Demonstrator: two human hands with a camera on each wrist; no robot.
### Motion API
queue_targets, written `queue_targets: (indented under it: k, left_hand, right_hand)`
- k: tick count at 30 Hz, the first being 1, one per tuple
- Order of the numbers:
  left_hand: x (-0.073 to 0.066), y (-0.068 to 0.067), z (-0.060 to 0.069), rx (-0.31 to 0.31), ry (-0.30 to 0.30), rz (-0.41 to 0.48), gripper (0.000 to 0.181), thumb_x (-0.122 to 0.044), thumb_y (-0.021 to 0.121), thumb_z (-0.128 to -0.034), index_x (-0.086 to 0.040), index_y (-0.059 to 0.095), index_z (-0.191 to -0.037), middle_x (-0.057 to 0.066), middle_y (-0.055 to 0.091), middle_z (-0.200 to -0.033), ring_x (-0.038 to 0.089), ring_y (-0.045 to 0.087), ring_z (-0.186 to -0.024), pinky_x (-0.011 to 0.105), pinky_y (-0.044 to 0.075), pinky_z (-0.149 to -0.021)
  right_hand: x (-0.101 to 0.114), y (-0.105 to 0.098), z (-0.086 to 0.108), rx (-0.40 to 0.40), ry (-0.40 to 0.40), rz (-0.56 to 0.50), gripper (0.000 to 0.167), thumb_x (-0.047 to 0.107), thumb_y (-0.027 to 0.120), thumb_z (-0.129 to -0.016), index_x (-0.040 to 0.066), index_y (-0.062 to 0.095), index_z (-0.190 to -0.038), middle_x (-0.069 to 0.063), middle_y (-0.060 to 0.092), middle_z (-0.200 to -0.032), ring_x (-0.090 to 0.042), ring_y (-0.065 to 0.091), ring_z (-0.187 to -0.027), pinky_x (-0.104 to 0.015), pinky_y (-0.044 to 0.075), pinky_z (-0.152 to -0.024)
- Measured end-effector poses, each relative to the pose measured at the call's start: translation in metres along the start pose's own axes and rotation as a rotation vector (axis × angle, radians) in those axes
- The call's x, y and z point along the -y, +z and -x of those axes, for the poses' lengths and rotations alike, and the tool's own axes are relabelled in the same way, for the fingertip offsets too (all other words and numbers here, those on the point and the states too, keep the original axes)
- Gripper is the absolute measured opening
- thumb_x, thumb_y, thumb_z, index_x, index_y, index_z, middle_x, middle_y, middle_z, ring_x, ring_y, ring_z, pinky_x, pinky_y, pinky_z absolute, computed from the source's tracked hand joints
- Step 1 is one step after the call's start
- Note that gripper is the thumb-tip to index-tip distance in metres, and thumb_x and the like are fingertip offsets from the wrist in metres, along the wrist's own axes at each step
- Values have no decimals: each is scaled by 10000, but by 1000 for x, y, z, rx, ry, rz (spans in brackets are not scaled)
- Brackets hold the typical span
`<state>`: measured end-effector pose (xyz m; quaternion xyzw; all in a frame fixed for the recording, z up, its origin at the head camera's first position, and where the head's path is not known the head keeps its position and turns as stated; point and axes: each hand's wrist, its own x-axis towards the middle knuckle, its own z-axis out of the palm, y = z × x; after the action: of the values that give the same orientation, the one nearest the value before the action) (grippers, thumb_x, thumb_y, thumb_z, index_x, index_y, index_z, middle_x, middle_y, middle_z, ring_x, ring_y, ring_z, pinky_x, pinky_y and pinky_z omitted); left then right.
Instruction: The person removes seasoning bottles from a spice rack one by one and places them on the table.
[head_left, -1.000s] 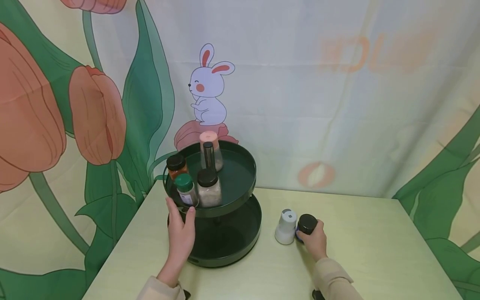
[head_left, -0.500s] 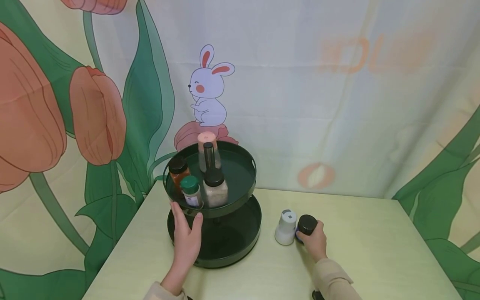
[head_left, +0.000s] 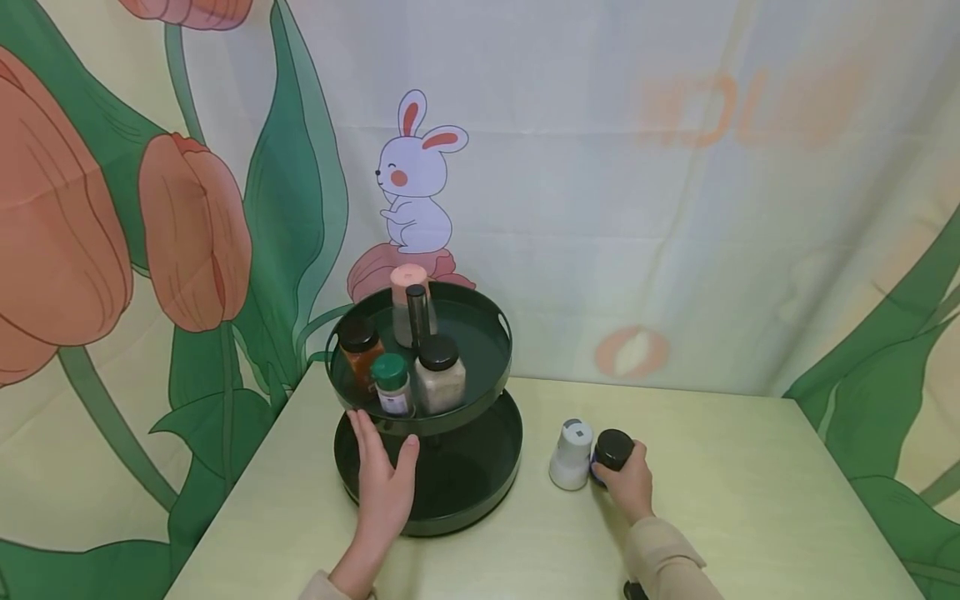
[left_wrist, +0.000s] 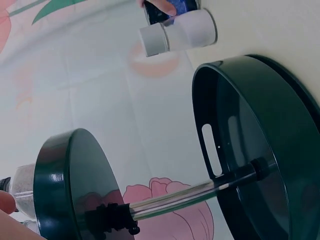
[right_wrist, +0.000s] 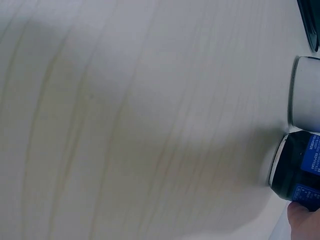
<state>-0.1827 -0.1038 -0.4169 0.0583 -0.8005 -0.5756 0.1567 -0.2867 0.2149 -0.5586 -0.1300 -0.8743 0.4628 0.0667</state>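
A dark green two-tier turntable [head_left: 495, 407] stands left of centre. My left hand [head_left: 386, 479] has its fingers straight, touching the front rim of the upper tier. That tier carries a green-capped spice jar [head_left: 393, 392], a black-lidded jar of pale contents [head_left: 441, 383], a black-lidded jar of red-brown spice [head_left: 363, 358] and a pink-capped bottle [head_left: 409, 292]. On the table to the right, my right hand [head_left: 630, 483] grips a dark jar [head_left: 613, 450] with a black lid and, in the right wrist view, a blue label [right_wrist: 312, 160]. A white-capped shaker [head_left: 572, 454] stands directly beside it.
The lower tier [head_left: 461, 517] of the turntable sits on the pale wooden table [head_left: 750, 500]. A dark post [head_left: 417, 315] rises from the upper tier's middle. Behind the table hangs a printed cloth [head_left: 562, 208] with tulips and a rabbit.
The upper tier has turned: its front jars have shifted right and the pink-capped bottle slightly left. My left hand has moved right along with the rim. The right hand has stayed in place.
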Motion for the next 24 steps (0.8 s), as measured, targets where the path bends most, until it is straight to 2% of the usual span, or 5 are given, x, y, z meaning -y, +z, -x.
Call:
queue_targets:
  k: [10, 17, 24]
  left_hand:
    - [-1, 9, 6, 17, 2, 8, 805, -287, 469, -898, -70, -117, -1406, 64, -222, -1463, 264, -110, -1358, 530, 47, -1068]
    - [-2, 9, 10, 55, -24, 5, 829, -373, 453, -895, -109, -149, -1401, 14, -259, -1451, 250, -132, -1356, 541, 58, -1063]
    - [1, 8, 10, 37, -3, -17, 831, -378, 458, -891, -104, -135, -1406, 32, -230, -1461, 258, -117, -1359, 546, 65, -1060]
  right_hand:
    - [-3, 0, 1, -10, -15, 4, 704, 140, 683, -720, -43, 250, -1244, -321, 423, -1244, -454, 411, -1147, -525, 316, -969]
    - [0, -1, 4, 1, -39, 12, 693, 140, 673, -737, -50, 249, -1251, -316, 427, -1245, -445, 411, -1155, -516, 317, -972]
    - [3, -4, 5, 6, -37, 8, 683, 145, 670, -741, -48, 250, -1244, -321, 420, -1246, -451, 410, -1152, -525, 316, -970]
